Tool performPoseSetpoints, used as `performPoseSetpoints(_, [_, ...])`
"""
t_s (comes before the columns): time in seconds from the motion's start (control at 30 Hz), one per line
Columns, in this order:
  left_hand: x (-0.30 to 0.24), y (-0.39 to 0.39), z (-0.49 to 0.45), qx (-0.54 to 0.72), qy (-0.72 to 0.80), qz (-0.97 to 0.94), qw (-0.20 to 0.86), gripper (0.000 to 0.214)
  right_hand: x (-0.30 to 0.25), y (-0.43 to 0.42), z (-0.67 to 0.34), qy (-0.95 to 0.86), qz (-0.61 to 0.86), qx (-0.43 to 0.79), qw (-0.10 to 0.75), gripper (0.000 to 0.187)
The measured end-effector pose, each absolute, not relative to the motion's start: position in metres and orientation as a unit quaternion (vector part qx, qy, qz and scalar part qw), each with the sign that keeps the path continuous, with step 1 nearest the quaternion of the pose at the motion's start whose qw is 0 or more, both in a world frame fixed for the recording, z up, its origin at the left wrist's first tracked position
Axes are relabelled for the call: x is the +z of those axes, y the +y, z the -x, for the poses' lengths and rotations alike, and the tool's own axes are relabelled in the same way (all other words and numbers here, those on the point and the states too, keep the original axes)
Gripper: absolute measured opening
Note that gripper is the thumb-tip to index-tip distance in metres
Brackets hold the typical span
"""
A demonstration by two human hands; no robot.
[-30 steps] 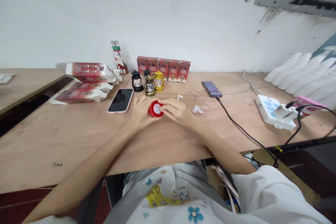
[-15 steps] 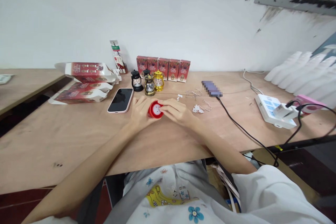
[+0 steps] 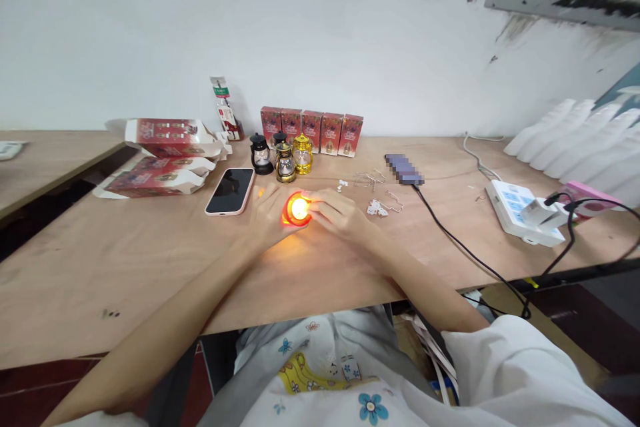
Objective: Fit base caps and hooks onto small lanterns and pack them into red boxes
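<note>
My left hand [image 3: 267,217] is wrapped round a small red lantern [image 3: 291,219], its round base turned up toward me. Warm light glows from the base and spills onto the table below. My right hand [image 3: 336,211] is closed, with thumb and fingertips on the near right side of that base; the exact contact is hidden in the glare. Just beyond my hands stand several little lanterns: a black lantern [image 3: 261,155], a bronze lantern [image 3: 285,163] and a gold lantern [image 3: 303,153], with another black one partly hidden behind.
Several red boxes [image 3: 311,130] line the wall. A pink-edged phone [image 3: 231,191] lies left, near opened red cartons [image 3: 165,177]. To the right are wire handles [image 3: 370,178], white scraps [image 3: 377,208], a cabled phone [image 3: 403,169] and a power strip [image 3: 520,210].
The red lantern's base was unlit half a second ago and now shines bright orange-white. Both hands stay in nearly the same place.
</note>
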State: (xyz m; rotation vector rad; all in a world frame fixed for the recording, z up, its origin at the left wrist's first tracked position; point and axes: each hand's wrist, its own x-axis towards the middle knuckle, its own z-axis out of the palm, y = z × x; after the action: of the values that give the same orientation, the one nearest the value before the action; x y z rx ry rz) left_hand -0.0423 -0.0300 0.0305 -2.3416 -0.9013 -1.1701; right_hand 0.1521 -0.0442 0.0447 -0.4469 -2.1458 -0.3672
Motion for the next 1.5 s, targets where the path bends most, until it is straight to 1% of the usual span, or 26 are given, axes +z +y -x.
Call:
performPoseSetpoints(0.23, [0.036, -0.03, 0.041, -0.39, -0.371, 0.83, 0.148, 0.035, 0.041, -0.042, -0.154, -0.861, 0.19, -0.111, 0.459, 0.015])
performPoseSetpoints(0.3, [0.038, -0.027, 0.044, -0.417, -0.401, 0.803, 0.144, 0.037, 0.041, -0.033, -0.164, -0.845, 0.233, -0.102, 0.471, 0.018])
performPoseSetpoints(0.37, [0.039, -0.024, 0.048, -0.45, -0.425, 0.771, 0.152, 0.039, 0.04, -0.018, -0.181, -0.812, 0.331, -0.108, 0.468, 0.022])
performPoseSetpoints(0.4, [0.039, -0.023, 0.05, -0.457, -0.429, 0.763, 0.157, 0.039, 0.04, -0.009, -0.19, -0.797, 0.39, -0.116, 0.447, 0.023])
performPoseSetpoints(0.43, [0.039, -0.022, 0.052, -0.459, -0.426, 0.763, 0.162, 0.038, 0.039, -0.001, -0.199, -0.794, 0.441, -0.124, 0.399, 0.023])
performPoseSetpoints(0.5, [0.038, -0.021, 0.054, -0.446, -0.41, 0.778, 0.167, 0.038, 0.037, 0.014, -0.213, -0.819, 0.495, -0.127, 0.26, 0.022])
performPoseSetpoints(0.57, [0.037, -0.021, 0.053, -0.422, -0.393, 0.801, 0.162, 0.038, 0.034, 0.023, -0.219, -0.847, 0.502, -0.124, 0.124, 0.025])
performPoseSetpoints(0.6, [0.036, -0.022, 0.052, -0.41, -0.384, 0.812, 0.158, 0.038, 0.032, 0.025, -0.22, -0.855, 0.498, -0.126, 0.075, 0.026])
performPoseSetpoints(0.63, [0.035, -0.023, 0.051, -0.4, -0.378, 0.821, 0.154, 0.037, 0.03, 0.026, -0.219, -0.859, 0.493, -0.13, 0.041, 0.027])
performPoseSetpoints(0.7, [0.035, -0.025, 0.049, -0.38, -0.37, 0.835, 0.146, 0.036, 0.026, 0.027, -0.215, -0.863, 0.486, -0.139, 0.017, 0.029])
performPoseSetpoints(0.87, [0.036, -0.026, 0.047, -0.366, -0.358, 0.846, 0.147, 0.034, 0.022, 0.031, -0.21, -0.845, 0.508, -0.157, 0.056, 0.032])
performPoseSetpoints(1.03, [0.036, -0.027, 0.046, -0.353, -0.352, 0.853, 0.154, 0.033, 0.019, 0.037, -0.214, -0.869, 0.473, -0.144, 0.03, 0.039])
performPoseSetpoints(1.13, [0.035, -0.027, 0.046, -0.357, -0.343, 0.853, 0.164, 0.033, 0.018, 0.038, -0.214, -0.881, 0.452, -0.139, 0.026, 0.034])
performPoseSetpoints(1.37, [0.036, -0.028, 0.046, -0.353, -0.353, 0.854, 0.147, 0.033, 0.02, 0.033, -0.215, -0.867, 0.475, -0.124, 0.087, 0.023])
performPoseSetpoints(1.4, [0.036, -0.028, 0.045, -0.353, -0.358, 0.853, 0.142, 0.034, 0.021, 0.031, -0.214, -0.864, 0.479, -0.122, 0.101, 0.022])
performPoseSetpoints(1.43, [0.036, -0.029, 0.045, -0.355, -0.361, 0.851, 0.138, 0.034, 0.022, 0.027, -0.212, -0.858, 0.482, -0.113, 0.135, 0.021])
performPoseSetpoints(1.47, [0.035, -0.029, 0.045, -0.359, -0.362, 0.85, 0.135, 0.035, 0.023, 0.022, -0.209, -0.849, 0.483, -0.097, 0.192, 0.02])
performPoseSetpoints(1.5, [0.035, -0.029, 0.044, -0.365, -0.361, 0.848, 0.133, 0.036, 0.024, 0.016, -0.204, -0.833, 0.477, -0.073, 0.27, 0.019])
